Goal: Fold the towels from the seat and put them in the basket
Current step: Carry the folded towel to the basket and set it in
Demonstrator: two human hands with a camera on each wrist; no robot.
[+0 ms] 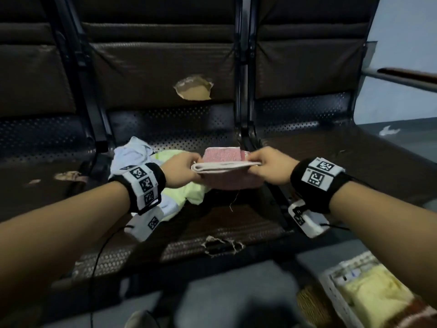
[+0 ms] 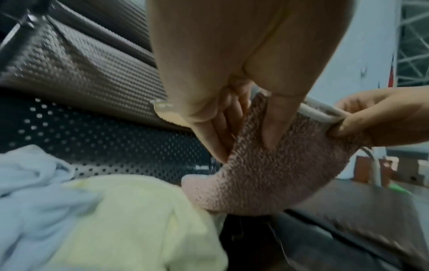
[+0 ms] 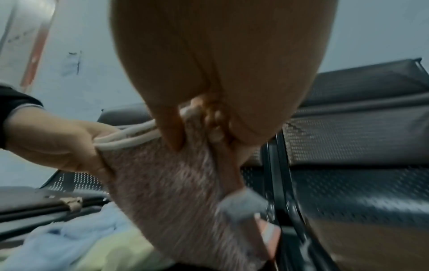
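Nearest, at the lower right of the head view, the basket [image 1: 335, 301] is standing on the floor [image 1: 236, 292], and a yellow towel [image 1: 371, 297] is lying inside it. Further on, both hands are holding the pink towel [image 1: 233, 178] in the air just above the seat [image 1: 212, 223]. The left hand [image 1: 181, 170] is pinching the left end of its white folded edge, thumb on one side and fingers on the other. The right hand [image 1: 269, 165] is pinching the right end in the same way. The towel is folded and is hanging down between them. Under the left wrist, a green towel [image 1: 186, 195] is lying crumpled on the seat, and a blue towel [image 1: 132, 152] is lying just beside it, touching it. Behind them, the backrest [image 1: 153, 74] is showing a torn hole [image 1: 194, 89].
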